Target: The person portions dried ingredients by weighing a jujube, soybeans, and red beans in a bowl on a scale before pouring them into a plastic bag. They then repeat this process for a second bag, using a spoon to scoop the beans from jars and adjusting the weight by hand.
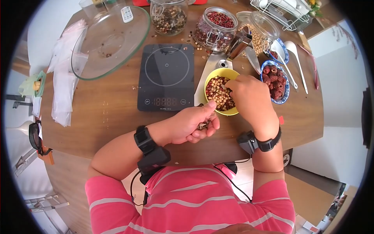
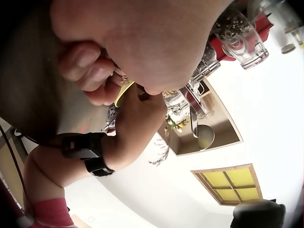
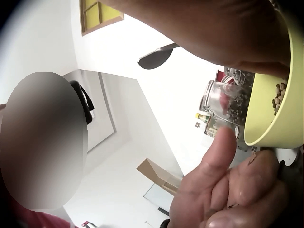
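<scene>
Ideally, the left hand (image 1: 191, 124), curled round brown bits (image 1: 203, 125) mid-frame, should cup snugly; the right hand (image 1: 251, 97), its hold unclear, should pick lightly at the yellow bowl (image 1: 223, 73).

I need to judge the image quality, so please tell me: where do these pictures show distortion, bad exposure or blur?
Head view: fisheye distortion with black corners, the table with bowed-looking edges; left wrist view: the wall washed out, the table dark and soft behind the left hand; right wrist view: the wall very bright, a smooth blur over the person's head.
</scene>
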{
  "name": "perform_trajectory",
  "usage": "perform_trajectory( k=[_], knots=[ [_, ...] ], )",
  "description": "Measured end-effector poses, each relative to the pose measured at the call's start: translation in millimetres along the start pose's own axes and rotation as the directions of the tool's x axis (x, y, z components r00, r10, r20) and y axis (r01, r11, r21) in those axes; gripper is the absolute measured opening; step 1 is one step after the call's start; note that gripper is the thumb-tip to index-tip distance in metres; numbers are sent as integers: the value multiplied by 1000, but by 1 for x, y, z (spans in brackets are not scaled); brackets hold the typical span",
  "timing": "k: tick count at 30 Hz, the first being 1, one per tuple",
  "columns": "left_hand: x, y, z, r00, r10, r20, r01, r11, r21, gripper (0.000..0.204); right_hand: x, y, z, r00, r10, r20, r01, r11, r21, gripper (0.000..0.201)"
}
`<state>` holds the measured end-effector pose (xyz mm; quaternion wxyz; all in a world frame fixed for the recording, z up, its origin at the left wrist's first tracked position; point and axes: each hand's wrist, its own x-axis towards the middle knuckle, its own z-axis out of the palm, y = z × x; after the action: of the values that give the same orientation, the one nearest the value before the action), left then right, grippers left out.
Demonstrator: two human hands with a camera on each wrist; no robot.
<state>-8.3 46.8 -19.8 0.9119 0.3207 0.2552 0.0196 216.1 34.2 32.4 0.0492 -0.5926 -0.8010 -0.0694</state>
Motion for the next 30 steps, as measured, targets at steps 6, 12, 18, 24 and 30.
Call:
perform_trajectory(
  k=[6,12,18,24,30],
  knots=[
    [0,-1,0,1000,8,-4,-8,999,41,70,5,-2,3,999,-33,16,35,992,-121,7],
    [-2,-1,1,1000,10,-8,-9,998,62,71,5,-2,4,999,-27,33,32,988,-149,8],
    [-1,-2,0,1000,13,3,-14,998,53,71,3,15,-7,998,35,-50,-32,998,56,8],
    [-1,0,1,1000,-1,0,1,999,32,71,0,32,-26,992,121,33,-120,839,531,13],
    [-2,2,1,1000,-4,-14,5,1000,24,72,-1,38,-24,967,146,209,-255,539,803,10]
  ],
)
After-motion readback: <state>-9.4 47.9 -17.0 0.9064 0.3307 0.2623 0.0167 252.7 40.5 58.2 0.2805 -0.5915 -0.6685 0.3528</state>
